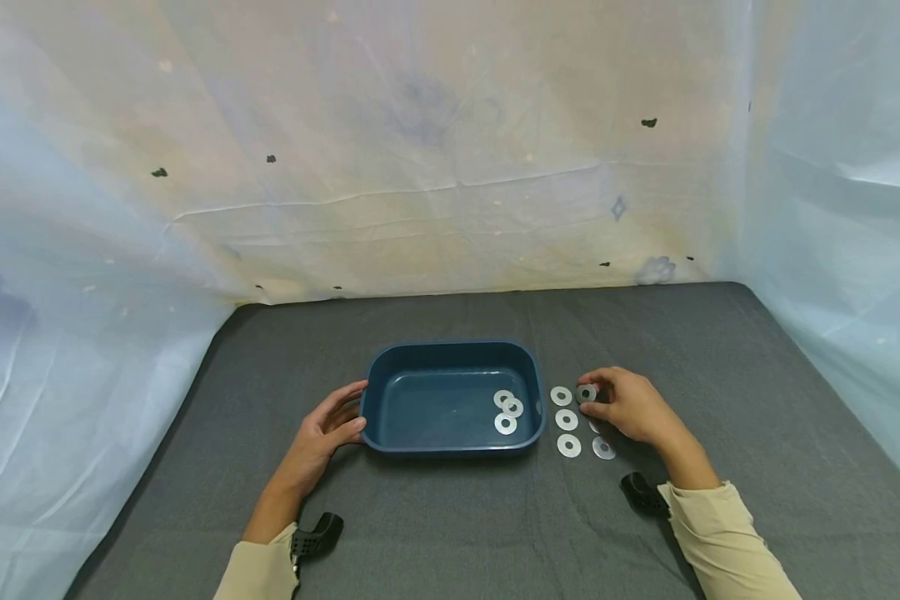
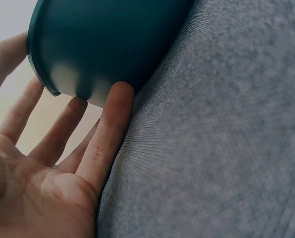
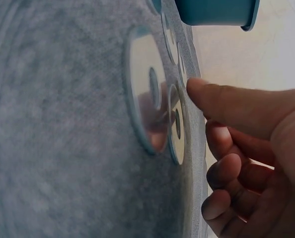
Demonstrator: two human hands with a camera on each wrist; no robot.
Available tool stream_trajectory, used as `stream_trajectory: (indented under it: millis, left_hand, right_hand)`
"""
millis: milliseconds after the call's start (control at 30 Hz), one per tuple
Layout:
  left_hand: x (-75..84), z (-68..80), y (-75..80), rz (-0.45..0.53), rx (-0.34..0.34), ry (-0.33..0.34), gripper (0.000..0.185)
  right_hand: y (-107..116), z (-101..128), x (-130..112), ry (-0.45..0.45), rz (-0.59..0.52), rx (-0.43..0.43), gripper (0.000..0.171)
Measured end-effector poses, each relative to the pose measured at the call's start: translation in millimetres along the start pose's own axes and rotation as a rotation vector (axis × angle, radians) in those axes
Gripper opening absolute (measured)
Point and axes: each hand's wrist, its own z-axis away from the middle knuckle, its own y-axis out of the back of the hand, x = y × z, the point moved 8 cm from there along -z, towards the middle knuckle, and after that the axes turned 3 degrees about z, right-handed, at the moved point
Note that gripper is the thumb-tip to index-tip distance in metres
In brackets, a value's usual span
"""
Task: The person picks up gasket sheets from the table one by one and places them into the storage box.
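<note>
A dark blue plastic basin [image 1: 427, 417] stands in the middle of the table, with several flat metal washers [image 1: 506, 424] inside, towards its right end. My left hand [image 1: 322, 429] touches the basin's left end, fingers fairly straight and fingertips against the outer wall [image 2: 108, 44]. To the right of the basin, my right hand [image 1: 630, 408] pinches a washer [image 1: 586, 394] by its edges between thumb and forefinger. The thumb hides that washer in the right wrist view. More washers [image 1: 566, 419] lie in two columns between basin and right hand, one of them partly under it.
Grey cloth [image 1: 450, 517] covers the table. Pale patterned sheeting [image 1: 450, 167] hangs behind the table and along both sides. A black strap piece [image 1: 318, 536] sticks out at the left wrist, and another [image 1: 641, 493] at the right wrist.
</note>
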Motion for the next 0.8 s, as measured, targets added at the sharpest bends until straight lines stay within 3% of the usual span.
stream_trajectory:
  millis: [800]
  left_hand:
    - [-0.9, -0.1, -0.2, -0.006, -0.003, 0.010, 0.055]
  right_hand:
    - [19, 4, -8, -0.021, -0.030, 0.072, 0.037]
